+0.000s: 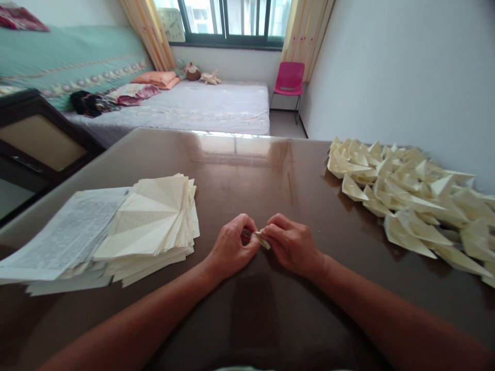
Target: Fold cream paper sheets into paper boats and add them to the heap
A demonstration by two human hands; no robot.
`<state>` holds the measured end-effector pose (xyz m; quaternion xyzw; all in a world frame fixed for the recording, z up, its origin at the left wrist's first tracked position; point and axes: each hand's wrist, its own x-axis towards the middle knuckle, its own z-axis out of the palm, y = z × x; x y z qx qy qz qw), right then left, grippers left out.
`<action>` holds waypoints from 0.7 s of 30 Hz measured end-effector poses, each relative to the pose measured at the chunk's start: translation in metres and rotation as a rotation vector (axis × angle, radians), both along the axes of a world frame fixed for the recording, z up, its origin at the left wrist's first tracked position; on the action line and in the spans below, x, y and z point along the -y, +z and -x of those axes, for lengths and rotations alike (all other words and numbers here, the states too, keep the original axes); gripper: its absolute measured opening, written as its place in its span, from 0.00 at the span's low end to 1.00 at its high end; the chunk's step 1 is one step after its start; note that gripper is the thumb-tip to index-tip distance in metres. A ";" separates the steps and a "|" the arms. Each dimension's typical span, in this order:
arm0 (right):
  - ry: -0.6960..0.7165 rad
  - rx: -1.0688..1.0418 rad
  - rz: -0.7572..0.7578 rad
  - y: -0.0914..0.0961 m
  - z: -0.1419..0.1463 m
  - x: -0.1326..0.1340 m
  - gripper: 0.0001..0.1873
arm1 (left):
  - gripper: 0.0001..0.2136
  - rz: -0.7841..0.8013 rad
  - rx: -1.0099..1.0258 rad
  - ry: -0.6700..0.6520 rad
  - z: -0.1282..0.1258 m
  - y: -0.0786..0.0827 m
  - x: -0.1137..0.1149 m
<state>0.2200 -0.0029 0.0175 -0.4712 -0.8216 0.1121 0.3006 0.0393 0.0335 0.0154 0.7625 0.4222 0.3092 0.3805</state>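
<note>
Between my two hands is a small piece of folded cream paper, mostly covered by my fingers. My left hand pinches its left side with thumb and forefinger. From the other side my right hand grips it, fingers curled and closed. Both hands are low over the middle of the brown table. To the left lies a stack of creased cream paper sheets. A large pile of folded paper boats spreads along the table's right side.
Printed sheets lie left of the cream stack. The glossy brown table reaches to a far edge before a bed. A pink chair stands by the right wall, and a dark wooden cabinet is at the left.
</note>
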 end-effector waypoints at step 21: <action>-0.042 -0.307 0.084 -0.004 -0.006 -0.012 0.06 | 0.03 -0.037 -0.012 -0.060 0.003 -0.001 -0.005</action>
